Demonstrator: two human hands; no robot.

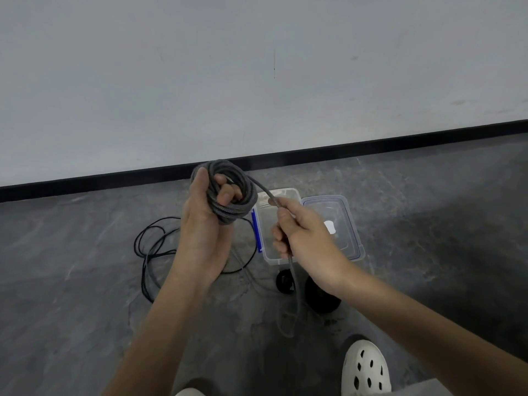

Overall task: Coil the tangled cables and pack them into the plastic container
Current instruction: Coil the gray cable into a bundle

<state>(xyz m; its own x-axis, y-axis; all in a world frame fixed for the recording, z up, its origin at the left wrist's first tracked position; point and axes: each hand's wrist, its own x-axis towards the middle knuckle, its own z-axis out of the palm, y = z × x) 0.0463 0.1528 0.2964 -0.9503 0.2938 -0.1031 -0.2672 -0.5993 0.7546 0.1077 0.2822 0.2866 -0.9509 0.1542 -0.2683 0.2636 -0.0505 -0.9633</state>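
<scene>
Grey braided cable (232,207) is mostly coiled, gripped by the left hand (200,227); right hand (304,234) fingers (281,221) pinch its tail. Black cable (148,252) lies loose on the floor, and the plastic container (278,260) holds nothing.

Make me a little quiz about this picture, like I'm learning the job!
1. True or false: the lid is snapped onto the container.
2. What does the left hand grip? A) grey coil B) lid C) container
3. Fill in: the black cable lies on the ____.
Key: 1 false; 2 A; 3 floor.
</scene>
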